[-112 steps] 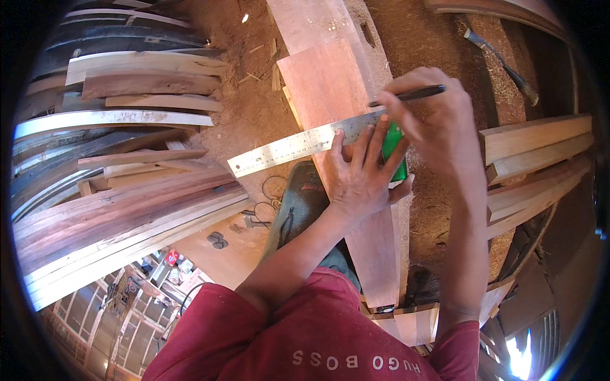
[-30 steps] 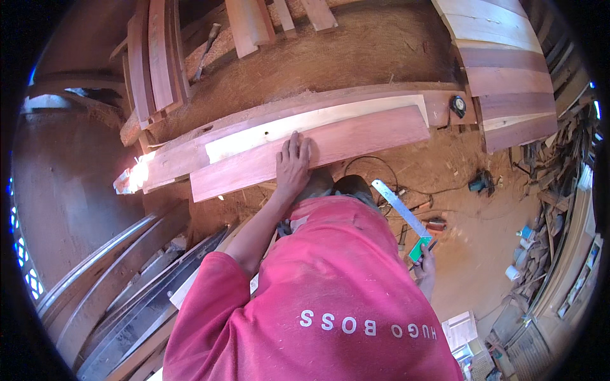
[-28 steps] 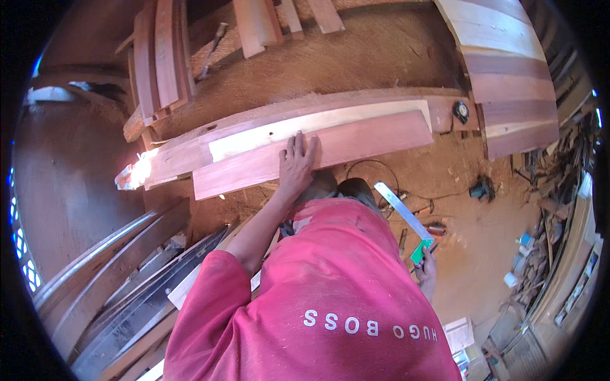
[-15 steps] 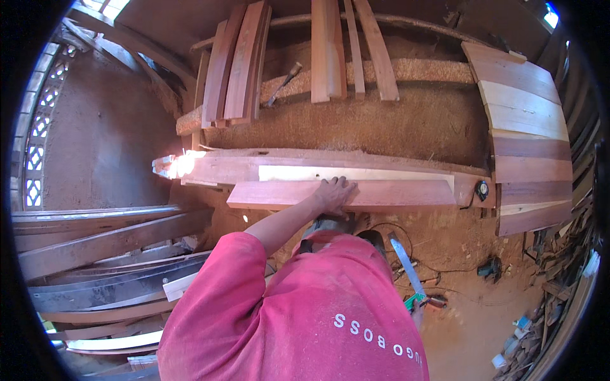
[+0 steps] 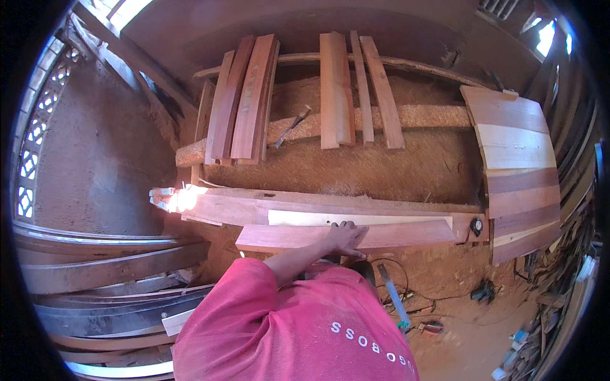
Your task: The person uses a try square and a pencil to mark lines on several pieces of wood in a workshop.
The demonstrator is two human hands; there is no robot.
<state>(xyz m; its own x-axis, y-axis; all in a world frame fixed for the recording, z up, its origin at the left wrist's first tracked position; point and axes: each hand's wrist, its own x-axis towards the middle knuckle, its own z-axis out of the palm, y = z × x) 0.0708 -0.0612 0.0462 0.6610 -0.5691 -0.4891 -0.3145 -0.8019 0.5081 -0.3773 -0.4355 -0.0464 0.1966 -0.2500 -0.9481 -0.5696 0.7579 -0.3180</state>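
Note:
My left hand (image 5: 345, 239) lies across a reddish wooden board (image 5: 406, 235), fingers bent over its far side and thumb by its near edge. That board rests at the front of a long timber bench (image 5: 241, 206), overlapping a pale strip of wood (image 5: 298, 218). Low on the right, a handsaw (image 5: 394, 295) with a green handle points up toward the bench. My right hand is almost wholly hidden by my red shirt (image 5: 305, 324), at the saw's handle.
A black tape measure (image 5: 476, 226) sits at the bench's right end, beside joined planks (image 5: 518, 149). Several boards (image 5: 254, 98) and a chisel-like tool (image 5: 293, 126) lie across a beam beyond. Timber (image 5: 114, 260) is stacked left; a power tool (image 5: 484, 291) and cords lie on the floor.
The view has tilted up, so the bench appears lower. My left hand stays on the board, its fingers more bent. The saw has shifted slightly left, and my right hand is now mostly hidden.

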